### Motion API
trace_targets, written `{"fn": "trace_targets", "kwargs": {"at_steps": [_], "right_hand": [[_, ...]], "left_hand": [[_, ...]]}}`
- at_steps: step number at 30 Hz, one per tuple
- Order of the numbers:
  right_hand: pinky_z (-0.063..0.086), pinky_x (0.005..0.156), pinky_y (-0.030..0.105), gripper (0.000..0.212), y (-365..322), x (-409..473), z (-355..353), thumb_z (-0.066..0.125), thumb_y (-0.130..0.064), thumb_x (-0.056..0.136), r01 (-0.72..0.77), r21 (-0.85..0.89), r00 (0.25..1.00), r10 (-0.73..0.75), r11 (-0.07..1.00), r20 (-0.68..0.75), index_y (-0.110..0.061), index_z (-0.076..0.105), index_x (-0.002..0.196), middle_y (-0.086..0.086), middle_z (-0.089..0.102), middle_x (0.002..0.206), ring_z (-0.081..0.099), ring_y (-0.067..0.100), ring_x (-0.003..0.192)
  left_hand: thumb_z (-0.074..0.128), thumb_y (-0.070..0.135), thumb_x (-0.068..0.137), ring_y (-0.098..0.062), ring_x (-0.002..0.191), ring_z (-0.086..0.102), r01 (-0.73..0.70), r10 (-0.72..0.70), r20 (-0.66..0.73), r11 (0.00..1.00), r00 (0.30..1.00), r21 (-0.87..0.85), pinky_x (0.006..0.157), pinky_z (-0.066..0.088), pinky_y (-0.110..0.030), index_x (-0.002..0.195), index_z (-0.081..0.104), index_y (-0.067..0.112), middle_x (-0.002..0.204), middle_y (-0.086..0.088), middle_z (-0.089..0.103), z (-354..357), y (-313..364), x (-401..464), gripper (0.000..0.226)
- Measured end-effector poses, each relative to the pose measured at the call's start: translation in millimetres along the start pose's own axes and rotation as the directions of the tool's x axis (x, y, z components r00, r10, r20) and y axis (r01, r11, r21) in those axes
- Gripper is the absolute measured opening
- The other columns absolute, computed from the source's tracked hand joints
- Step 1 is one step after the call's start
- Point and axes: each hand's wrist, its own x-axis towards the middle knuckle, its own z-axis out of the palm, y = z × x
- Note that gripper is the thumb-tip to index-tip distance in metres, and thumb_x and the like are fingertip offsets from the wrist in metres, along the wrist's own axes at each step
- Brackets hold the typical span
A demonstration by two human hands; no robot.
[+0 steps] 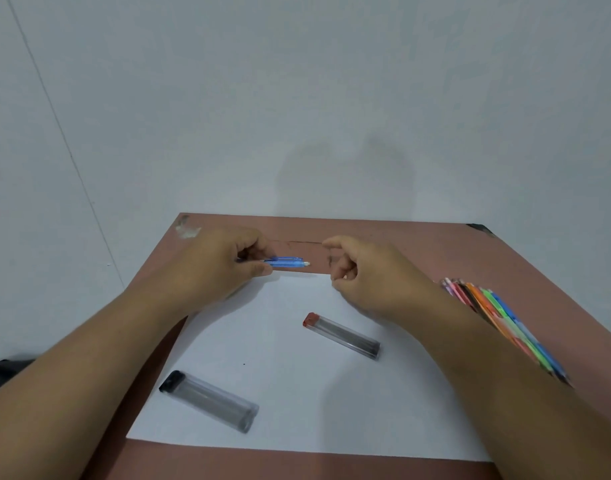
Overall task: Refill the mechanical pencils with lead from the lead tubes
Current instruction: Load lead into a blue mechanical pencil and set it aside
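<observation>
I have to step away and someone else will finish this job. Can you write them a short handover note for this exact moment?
Left hand grips the blue mechanical pencil, white end pointing right.
Right hand has its fingers curled; a thin dark line, probably a lead, runs left from its fingertip, but it is too fine to be sure.
On the white paper: red-capped lead tube and black-capped lead tube, both lying capped.
The other coloured pencils lie in a bundle on the table at right.
Done: cannot tell. Left: feed lead into the blue pencil, then the bundle.
</observation>
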Motion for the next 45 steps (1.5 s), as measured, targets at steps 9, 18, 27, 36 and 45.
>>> {"fn": "trace_targets", "kwargs": {"at_steps": [9,18,27,36,45], "right_hand": [[0.039,0.063,0.007,0.01,-12,-6,-6,0.078,-0.019,0.087,0.118,0.113,0.983,-0.099,0.987,-0.156,-0.03,0.078,0.087,-0.025,0.063,0.071,0.056,-0.005,0.069],[0.041,0.057,0.01,0.019,-16,-4,-6,0.074,-0.019,0.091,0.098,0.162,0.981,-0.068,0.982,-0.184,-0.033,0.076,0.077,-0.009,0.069,0.07,0.054,-0.001,0.061],[0.039,0.059,0.004,0.017,-11,-4,-14,0.07,-0.019,0.093,0.055,0.079,0.984,-0.04,0.995,-0.176,-0.027,0.075,0.079,-0.017,0.065,0.071,0.055,-0.012,0.067],[0.059,0.069,0.031,0.011,-3,-5,-21,0.071,-0.023,0.085,0.007,-0.125,0.998,0.001,0.992,0.067,-0.019,0.077,0.077,-0.033,0.067,0.078,0.067,0.002,0.072],[0.049,0.063,0.021,0.015,-1,-5,-23,0.065,-0.023,0.087,-0.007,-0.075,1.0,0.008,0.997,0.026,-0.028,0.079,0.083,-0.033,0.068,0.076,0.061,-0.005,0.066]], "left_hand": [[0.077,0.015,0.088,0.004,0.077,0.058,0.055,-0.052,0.03,0.993,0.998,-0.108,0.065,0.04,-0.003,0.088,0.072,0.032,0.085,0.011,0.07,2,12,-4,0.019],[0.077,0.016,0.089,0.003,0.074,0.058,0.063,-0.061,0.019,0.986,0.998,-0.151,0.064,0.041,-0.004,0.093,0.073,0.031,0.085,0.01,0.07,5,13,-3,0.015],[0.077,0.018,0.089,-0.01,0.076,0.059,0.062,-0.06,0.021,0.987,0.998,-0.146,0.062,0.043,-0.01,0.088,0.07,0.04,0.083,0.008,0.069,10,8,-1,0.023],[0.079,0.021,0.087,-0.016,0.073,0.061,0.044,-0.048,-0.029,0.993,0.998,-0.105,0.06,0.045,-0.018,0.09,0.075,0.037,0.079,0.011,0.071,6,5,-1,0.017],[0.079,0.019,0.087,-0.006,0.072,0.06,0.023,-0.024,-0.005,0.988,1.0,-0.155,0.06,0.043,-0.009,0.091,0.074,0.041,0.085,0.018,0.069,9,3,0,0.023]]}}
